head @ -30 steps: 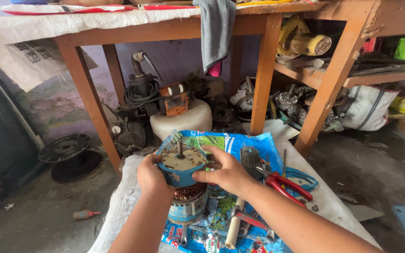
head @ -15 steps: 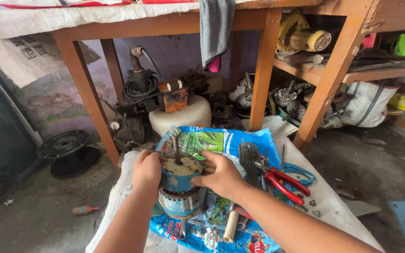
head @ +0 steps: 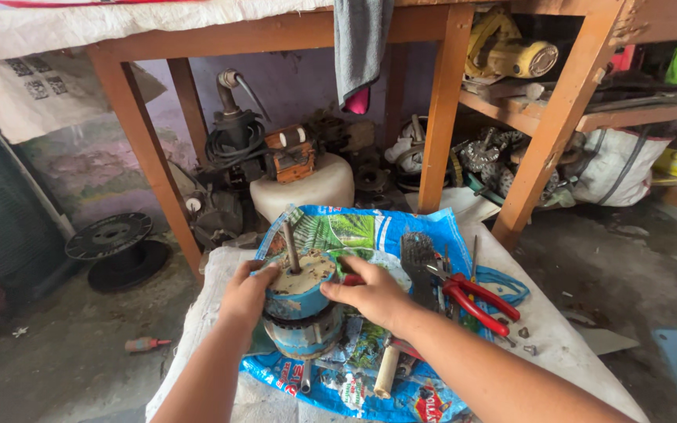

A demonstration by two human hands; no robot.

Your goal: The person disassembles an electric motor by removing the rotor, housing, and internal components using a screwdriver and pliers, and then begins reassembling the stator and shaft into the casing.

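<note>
Blue motor housing (head: 301, 301) clasped both sides: left hand (head: 246, 294), right hand (head: 371, 294) grip closed.

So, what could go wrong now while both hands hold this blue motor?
1. The blue motor stands on a soft plastic sack; with the left hand and right hand only at its sides, it may tip.
2. Its upright shaft could poke a hand.
3. The red-handled pliers and small bolts lie close and may scatter.
</note>
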